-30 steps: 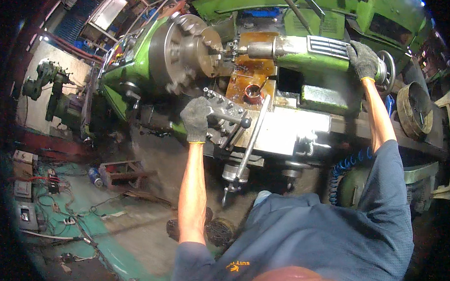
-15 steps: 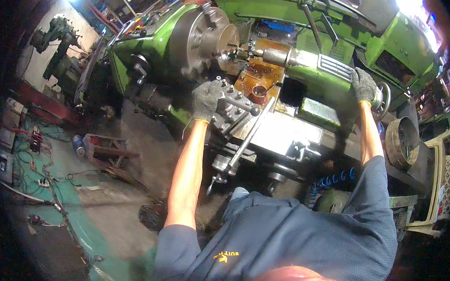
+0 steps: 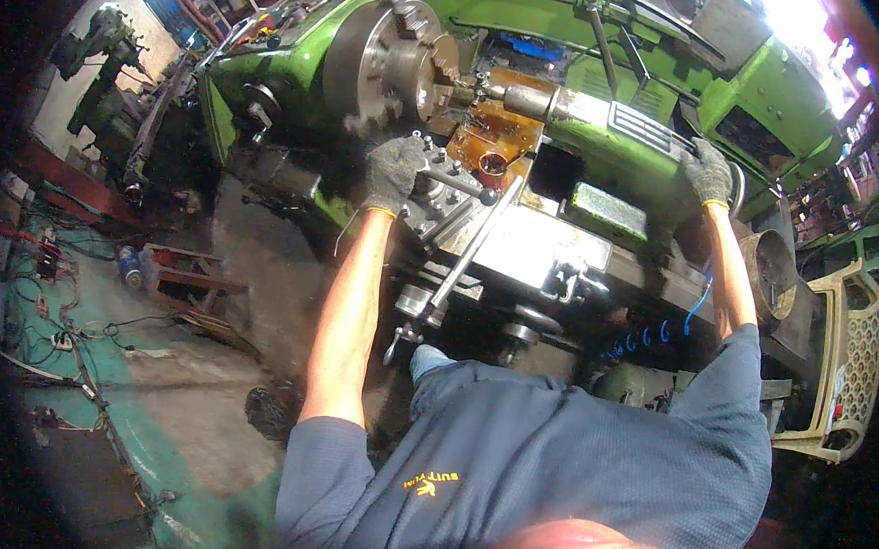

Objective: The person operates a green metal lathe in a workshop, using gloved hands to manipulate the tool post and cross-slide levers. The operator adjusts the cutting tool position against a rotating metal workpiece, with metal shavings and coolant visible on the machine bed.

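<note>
A green metal lathe stands before me, its round steel chuck (image 3: 369, 69) at the left and its green tailstock (image 3: 618, 145) at the right. My left hand (image 3: 395, 171), in a grey knitted glove, is closed on the left side of the tool post (image 3: 442, 192). A lever with a dark knob (image 3: 488, 196) sticks out of the tool post beside it. My gloved right hand (image 3: 706, 174) curls at the tailstock's right end, next to the handwheel (image 3: 738, 191). What its fingers hold, if anything, is hidden. Between chuck and tailstock lies an oily brown tray (image 3: 512, 132) with a small round copper-coloured container (image 3: 492, 164).
A long steel rod (image 3: 474, 242) slants across the carriage. At the right are a round metal drum (image 3: 769, 276), a coiled blue hose (image 3: 650, 335) and a beige grille-like frame (image 3: 853, 366). Cables (image 3: 64, 344), a can (image 3: 130, 267) and a rusty frame (image 3: 193, 276) lie at the left.
The whole view has shifted a little, so the lathe sits slightly farther left and higher. Both hands keep their places on the machine.
</note>
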Action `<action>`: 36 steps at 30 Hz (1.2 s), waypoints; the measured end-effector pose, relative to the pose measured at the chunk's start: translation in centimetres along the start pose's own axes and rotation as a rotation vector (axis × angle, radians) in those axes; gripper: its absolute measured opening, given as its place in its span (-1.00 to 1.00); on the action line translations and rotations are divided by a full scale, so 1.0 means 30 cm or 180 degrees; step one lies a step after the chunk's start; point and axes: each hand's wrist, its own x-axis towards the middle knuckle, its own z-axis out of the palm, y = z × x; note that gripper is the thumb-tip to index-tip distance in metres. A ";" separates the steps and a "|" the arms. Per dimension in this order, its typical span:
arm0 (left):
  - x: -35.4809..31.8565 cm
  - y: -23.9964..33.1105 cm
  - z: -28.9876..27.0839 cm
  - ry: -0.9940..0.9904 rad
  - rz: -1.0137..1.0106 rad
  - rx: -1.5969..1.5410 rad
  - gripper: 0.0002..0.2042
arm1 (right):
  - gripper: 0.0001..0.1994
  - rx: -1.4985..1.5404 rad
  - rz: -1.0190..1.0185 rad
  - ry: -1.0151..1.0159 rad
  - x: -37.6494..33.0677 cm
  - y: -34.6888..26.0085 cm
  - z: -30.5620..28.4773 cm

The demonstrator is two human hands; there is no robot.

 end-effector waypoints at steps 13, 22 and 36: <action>0.008 0.065 0.013 -0.0111 -0.0225 -0.0377 -0.71 | -0.35 -0.0020 0.1397 0.0602 -0.066 0.350 0.091; -0.003 0.100 -0.026 -0.0133 -0.0010 -0.0330 -0.75 | -0.52 0.0168 0.2137 -0.0237 -0.057 0.281 0.008; -0.012 0.000 -0.004 -0.0325 -0.0126 -0.0409 -0.79 | -0.63 -0.0212 0.2275 -0.0010 -0.038 0.384 0.129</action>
